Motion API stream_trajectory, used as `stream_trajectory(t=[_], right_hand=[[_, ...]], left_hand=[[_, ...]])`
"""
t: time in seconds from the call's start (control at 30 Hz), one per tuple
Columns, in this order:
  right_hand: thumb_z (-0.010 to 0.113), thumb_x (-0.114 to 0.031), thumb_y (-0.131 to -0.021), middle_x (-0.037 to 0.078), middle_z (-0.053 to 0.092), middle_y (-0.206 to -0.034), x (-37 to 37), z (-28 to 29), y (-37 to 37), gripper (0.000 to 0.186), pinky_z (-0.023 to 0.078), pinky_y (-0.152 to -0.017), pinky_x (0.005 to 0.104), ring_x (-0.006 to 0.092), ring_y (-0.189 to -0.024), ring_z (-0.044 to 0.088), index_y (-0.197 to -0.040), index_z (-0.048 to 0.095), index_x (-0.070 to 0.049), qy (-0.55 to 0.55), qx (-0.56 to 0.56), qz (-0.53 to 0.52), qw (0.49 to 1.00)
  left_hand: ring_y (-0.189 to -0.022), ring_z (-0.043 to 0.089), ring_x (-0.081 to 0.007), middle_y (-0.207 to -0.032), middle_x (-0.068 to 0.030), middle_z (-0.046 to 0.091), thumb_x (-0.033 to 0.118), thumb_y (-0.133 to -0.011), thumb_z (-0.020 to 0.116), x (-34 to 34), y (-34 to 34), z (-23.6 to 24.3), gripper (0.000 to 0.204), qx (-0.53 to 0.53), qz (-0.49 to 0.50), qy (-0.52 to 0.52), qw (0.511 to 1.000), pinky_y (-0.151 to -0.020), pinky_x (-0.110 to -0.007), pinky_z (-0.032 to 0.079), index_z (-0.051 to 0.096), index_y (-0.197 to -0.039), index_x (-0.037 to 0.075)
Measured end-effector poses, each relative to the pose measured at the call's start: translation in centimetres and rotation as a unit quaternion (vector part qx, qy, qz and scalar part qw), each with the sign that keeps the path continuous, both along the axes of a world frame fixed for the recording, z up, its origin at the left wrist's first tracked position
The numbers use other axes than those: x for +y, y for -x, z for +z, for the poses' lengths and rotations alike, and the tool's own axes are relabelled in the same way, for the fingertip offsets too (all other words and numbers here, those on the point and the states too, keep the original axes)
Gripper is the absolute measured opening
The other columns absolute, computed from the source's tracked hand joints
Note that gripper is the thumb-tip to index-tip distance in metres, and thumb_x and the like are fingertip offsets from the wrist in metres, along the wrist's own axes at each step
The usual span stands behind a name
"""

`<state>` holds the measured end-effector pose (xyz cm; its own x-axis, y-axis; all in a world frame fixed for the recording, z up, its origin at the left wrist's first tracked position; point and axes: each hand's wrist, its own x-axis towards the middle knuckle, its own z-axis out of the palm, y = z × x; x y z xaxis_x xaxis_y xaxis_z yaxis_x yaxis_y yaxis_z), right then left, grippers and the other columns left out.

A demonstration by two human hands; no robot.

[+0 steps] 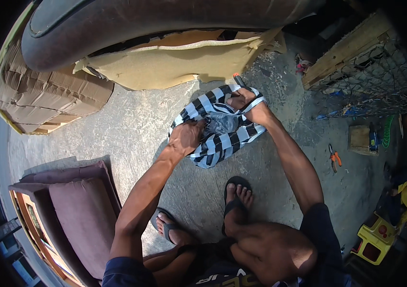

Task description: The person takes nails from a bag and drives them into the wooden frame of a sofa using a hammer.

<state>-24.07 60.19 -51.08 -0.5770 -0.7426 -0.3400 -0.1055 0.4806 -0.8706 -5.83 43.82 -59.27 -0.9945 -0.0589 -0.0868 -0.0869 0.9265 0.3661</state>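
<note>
A black-and-white striped plastic bag (222, 149) is held off the lap, above the concrete floor, its mouth facing up. Inside it shows a clear, crumpled plastic wrapping (221, 124); what that wraps I cannot make out. My left hand (186, 137) is closed at the bag's left rim, with its fingertips hidden inside the mouth. At the far right rim my right hand (251, 106) is closed on the bag, a strap of it lying across the hand. Just past that hand a dark stick-like thing with an orange tip (236, 76) pokes out.
A large brown cushioned seat (165, 28) with torn yellowish lining stands ahead. Cardboard (50, 95) lies far left, a purple cushioned chair (81, 210) near left. Orange-handled pliers (335, 157) lie right, near a wood-framed wire cage (366, 71) and a yellow stool (376, 239).
</note>
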Motion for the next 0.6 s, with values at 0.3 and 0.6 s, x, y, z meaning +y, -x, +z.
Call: stream_trajectory(t=[0.3,0.6], right_hand=[[0.065,-0.028,-0.094,0.006,0.07,-0.086,2.6,4.1,-3.6,0.03,0.054,-0.068,0.0277,0.0121,-0.075,0.066,-0.104,0.067,0.001,0.054,-0.133,0.166,0.976],[0.062,-0.026,-0.094,0.006,0.068,-0.087,12.7,-3.9,3.2,0.026,0.05,-0.063,0.0269,0.0111,-0.073,0.062,-0.105,0.067,-0.002,0.055,-0.006,-0.414,0.908]], left_hand=[[-0.091,0.066,-0.0398,-0.099,-0.0214,0.068,0.028,-0.081,0.072,1.2,2.8,-1.3,0.04,-0.033,0.161,-0.115,0.98,-0.076,-0.047,0.053,0.057,-0.109,0.005],[-0.084,0.068,-0.0398,-0.085,-0.0233,0.068,0.018,-0.086,0.064,1.6,0.8,0.9,0.019,-0.082,0.154,-0.109,0.979,-0.073,-0.049,0.053,0.064,-0.099,0.004]])
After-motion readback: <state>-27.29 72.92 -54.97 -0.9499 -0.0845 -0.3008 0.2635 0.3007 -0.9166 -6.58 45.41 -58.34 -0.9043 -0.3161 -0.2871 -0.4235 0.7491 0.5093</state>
